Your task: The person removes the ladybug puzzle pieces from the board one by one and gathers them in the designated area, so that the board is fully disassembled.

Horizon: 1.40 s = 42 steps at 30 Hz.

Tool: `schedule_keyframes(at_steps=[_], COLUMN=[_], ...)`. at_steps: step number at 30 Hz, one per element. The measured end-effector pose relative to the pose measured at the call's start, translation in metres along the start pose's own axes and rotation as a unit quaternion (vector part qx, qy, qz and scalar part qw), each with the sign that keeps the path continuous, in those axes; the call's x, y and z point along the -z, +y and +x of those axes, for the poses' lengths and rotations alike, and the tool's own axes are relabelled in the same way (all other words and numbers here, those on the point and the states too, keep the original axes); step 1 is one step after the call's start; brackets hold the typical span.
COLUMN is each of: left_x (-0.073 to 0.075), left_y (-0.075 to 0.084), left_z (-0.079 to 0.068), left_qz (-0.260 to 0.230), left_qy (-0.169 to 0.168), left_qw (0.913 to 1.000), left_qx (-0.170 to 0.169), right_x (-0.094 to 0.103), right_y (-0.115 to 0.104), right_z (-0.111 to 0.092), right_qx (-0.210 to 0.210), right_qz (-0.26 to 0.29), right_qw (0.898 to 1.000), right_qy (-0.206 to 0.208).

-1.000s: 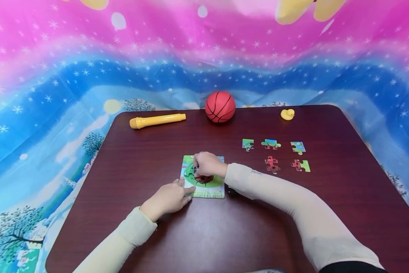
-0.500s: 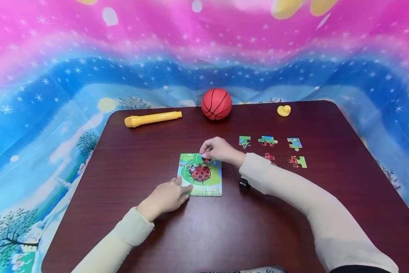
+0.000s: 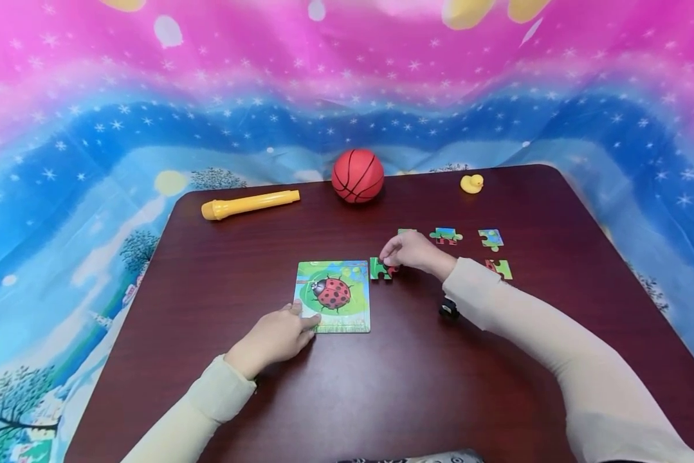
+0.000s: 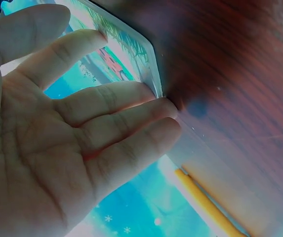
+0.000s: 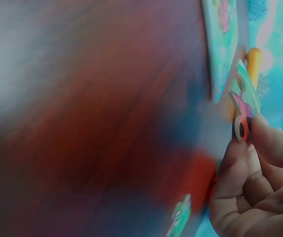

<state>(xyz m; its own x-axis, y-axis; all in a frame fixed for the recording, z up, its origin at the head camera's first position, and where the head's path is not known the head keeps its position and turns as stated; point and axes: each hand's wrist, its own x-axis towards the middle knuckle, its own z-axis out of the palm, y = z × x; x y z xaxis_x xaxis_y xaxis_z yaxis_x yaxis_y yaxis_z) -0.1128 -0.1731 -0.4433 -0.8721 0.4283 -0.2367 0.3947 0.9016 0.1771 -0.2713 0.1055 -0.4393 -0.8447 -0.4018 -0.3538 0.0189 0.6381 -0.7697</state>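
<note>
A square puzzle board (image 3: 347,315) with a red spotted ladybug on a green leaf lies near the table's middle. At its lower left corner rests my left hand (image 3: 277,334), fingers extended; in the left wrist view the fingers (image 4: 121,103) lie along the board's edge. My right hand (image 3: 413,251) pinches a green and red puzzle piece (image 3: 378,269) between thumb and fingers, just right of the board. Edge-on, that puzzle piece (image 5: 247,94) shows in the right wrist view. Loose pieces lie behind the hand, among them a green-blue one (image 3: 446,234); some are partly hidden.
More loose pieces lie at the right, one blue-green (image 3: 490,238) and one red-green (image 3: 502,268). Along the back edge sit a yellow toy microphone (image 3: 251,205), a red ball (image 3: 358,175) and a yellow duck (image 3: 472,184). A printed cloth hangs behind the table.
My right hand has lifted from over the ladybug and moved right, off the board, with the puzzle piece pinched. The left hand stays at the board's corner. The head view has shifted slightly.
</note>
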Motion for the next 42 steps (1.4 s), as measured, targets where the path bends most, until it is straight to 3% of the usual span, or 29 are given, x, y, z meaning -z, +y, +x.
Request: schedule_keyframes(at_steps=[5, 14, 18, 24, 34, 38, 42], left_x=[0.002, 0.000, -0.001, 0.000, -0.003, -0.003, -0.004], left_y=[-0.002, -0.001, 0.000, 0.000, 0.002, 0.002, 0.002], left_z=[-0.002, -0.003, -0.004, -0.003, -0.001, 0.001, 0.002], left_qz=[-0.002, -0.006, -0.008, 0.000, 0.015, 0.017, 0.020], left_qy=[0.004, 0.009, 0.008, 0.013, 0.034, 0.043, 0.042], left_qw=[0.9999, 0.9999, 0.9999, 0.9999, 0.9993, 0.9988, 0.9988], left_qx=[0.010, -0.001, -0.007, -0.003, -0.011, -0.018, -0.014], right_x=[0.005, 0.012, 0.009, 0.000, -0.009, -0.028, -0.054], right_y=[0.010, 0.025, 0.029, 0.031, 0.025, 0.007, -0.011], right_z=[-0.003, -0.004, -0.006, -0.005, -0.015, -0.025, -0.035], right_qx=[0.001, 0.035, 0.058, 0.091, 0.128, 0.178, 0.220], right_qz=[-0.018, -0.141, -0.194, -0.283, -0.316, -0.335, -0.349], right_qw=[1.000, 0.988, 0.975, 0.947, 0.928, 0.914, 0.906], right_qy=[-0.008, 0.059, 0.088, 0.126, 0.152, 0.144, 0.093])
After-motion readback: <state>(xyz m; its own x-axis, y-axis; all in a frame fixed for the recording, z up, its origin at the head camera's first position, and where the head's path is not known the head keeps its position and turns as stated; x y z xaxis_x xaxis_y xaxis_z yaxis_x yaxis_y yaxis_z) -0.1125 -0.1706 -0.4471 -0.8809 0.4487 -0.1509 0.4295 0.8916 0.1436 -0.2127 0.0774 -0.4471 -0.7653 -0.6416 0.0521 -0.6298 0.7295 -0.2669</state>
